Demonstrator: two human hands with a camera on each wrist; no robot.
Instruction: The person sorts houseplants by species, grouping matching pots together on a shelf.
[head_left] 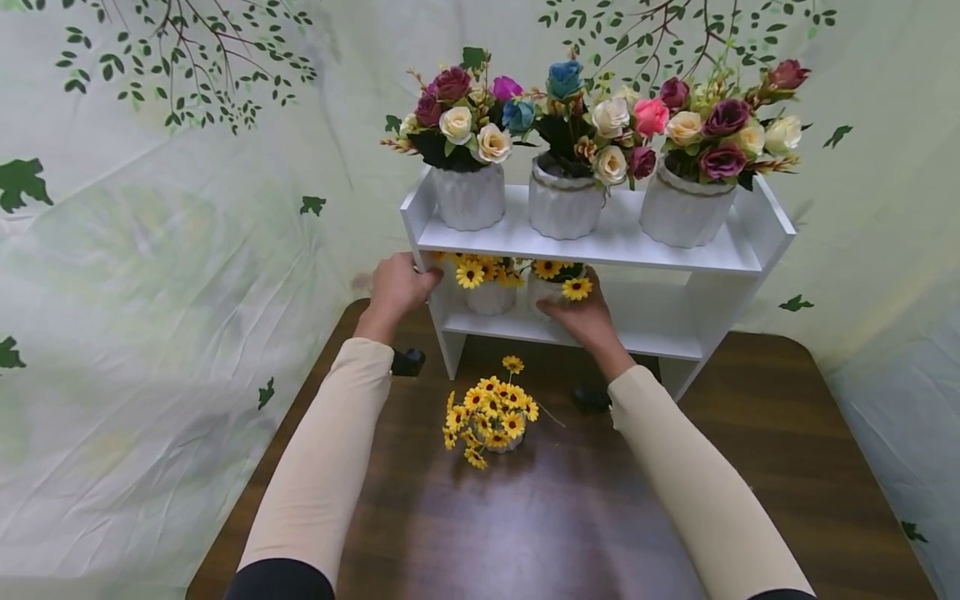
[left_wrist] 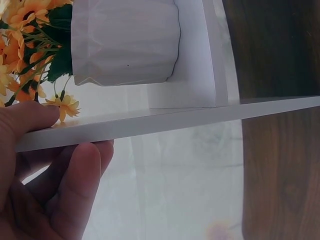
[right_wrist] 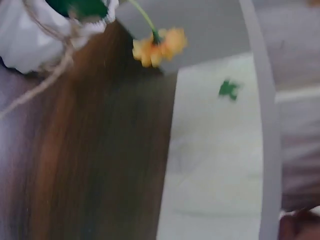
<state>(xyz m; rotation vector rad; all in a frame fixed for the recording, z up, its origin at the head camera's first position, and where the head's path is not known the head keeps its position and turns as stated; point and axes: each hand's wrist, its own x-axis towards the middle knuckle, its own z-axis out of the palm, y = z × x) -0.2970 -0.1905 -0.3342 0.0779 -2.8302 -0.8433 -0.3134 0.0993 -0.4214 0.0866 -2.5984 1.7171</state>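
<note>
We see the left hand [head_left: 397,286] gripping the left edge of the white shelf unit [head_left: 615,242], at about 11 o'clock from the centre of the wooden table [head_left: 750,467]; the left wrist view shows the thumb [left_wrist: 25,117] on one face of the white panel [left_wrist: 175,122] and the fingers [left_wrist: 80,175] curled against the other, so the board is pinched between them. The right hand [head_left: 585,317] reaches into the lower shelf at roughly 12 o'clock and wraps round a small white pot of yellow daisies [head_left: 558,287], which stands on that lower shelf just beside a second daisy pot [head_left: 487,287] at its 9 o'clock. The right wrist view is blurred; it shows only a white pot edge [right_wrist: 30,35], one yellow bloom [right_wrist: 160,45] and dark wood. A third daisy pot [head_left: 495,412] sits on the table in front of the shelf, at 6 o'clock from it and between the two sleeved forearms. On the top shelf we count three white ribbed pots of mixed roses: left [head_left: 468,196], middle [head_left: 564,208], right [head_left: 684,212]. A pale leaf-printed backdrop [head_left: 150,250] hangs behind.
</note>
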